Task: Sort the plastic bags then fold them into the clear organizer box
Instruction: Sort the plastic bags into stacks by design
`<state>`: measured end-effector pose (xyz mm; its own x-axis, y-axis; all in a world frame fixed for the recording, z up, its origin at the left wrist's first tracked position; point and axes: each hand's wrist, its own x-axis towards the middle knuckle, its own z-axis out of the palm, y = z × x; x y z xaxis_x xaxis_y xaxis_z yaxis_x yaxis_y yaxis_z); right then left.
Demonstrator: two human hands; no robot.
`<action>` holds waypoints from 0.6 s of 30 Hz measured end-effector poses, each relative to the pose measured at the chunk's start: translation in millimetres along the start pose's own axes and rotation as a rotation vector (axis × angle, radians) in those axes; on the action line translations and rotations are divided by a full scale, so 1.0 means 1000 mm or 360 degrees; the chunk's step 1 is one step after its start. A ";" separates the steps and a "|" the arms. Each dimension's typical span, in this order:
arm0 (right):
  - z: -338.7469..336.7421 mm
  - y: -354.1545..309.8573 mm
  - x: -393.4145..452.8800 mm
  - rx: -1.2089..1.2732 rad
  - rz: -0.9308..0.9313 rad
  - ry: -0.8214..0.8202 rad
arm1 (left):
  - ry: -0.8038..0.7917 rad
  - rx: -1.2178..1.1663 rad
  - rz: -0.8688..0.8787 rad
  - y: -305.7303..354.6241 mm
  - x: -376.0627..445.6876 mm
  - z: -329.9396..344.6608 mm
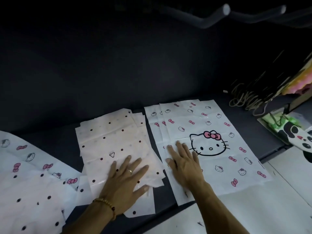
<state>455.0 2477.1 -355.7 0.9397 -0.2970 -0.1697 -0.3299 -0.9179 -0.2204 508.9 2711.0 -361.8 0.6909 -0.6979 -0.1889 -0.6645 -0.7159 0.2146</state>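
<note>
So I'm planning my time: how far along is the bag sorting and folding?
Sorting looks partly done: a dotted stack and a cat-print stack lie flat, side by side. In hand: the left hand presses flat on the dotted stack, the right hand on the cat-print one. Left: a mixed pile at the left edge is unsorted, nothing looks folded, and no organizer box is in view.

**Count of bags and hands on the dark surface**

Three groups of plastic bags lie flat: one stack of polka-dot bags [111, 142], one stack of cat-and-bow print bags [211, 137], and one mixed heap [28, 183] at the left edge. The cat-and-bow stack shows perhaps three layered edges; the exact number is unclear. Two hands: one left hand [125, 181], one right hand [184, 161]. One panda-print item [297, 137] sits at far right.
</note>
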 end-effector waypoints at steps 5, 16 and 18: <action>-0.005 -0.012 0.011 -0.0060 -0.0174 -0.0022 | -0.0018 -0.0053 -0.0016 0.009 0.005 -0.004; -0.029 -0.116 -0.006 0.0213 -0.0072 0.0206 | 0.0413 -0.1114 -0.0362 -0.001 -0.080 -0.048; -0.022 -0.161 -0.021 0.0278 -0.0168 0.0188 | 0.0537 -0.1391 -0.0545 -0.019 -0.121 -0.053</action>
<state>490.2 2625.5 -295.0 0.9704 -0.2401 -0.0253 -0.2303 -0.8891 -0.3955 453.2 2810.3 -292.2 0.9408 -0.3171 -0.1195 -0.0647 -0.5142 0.8552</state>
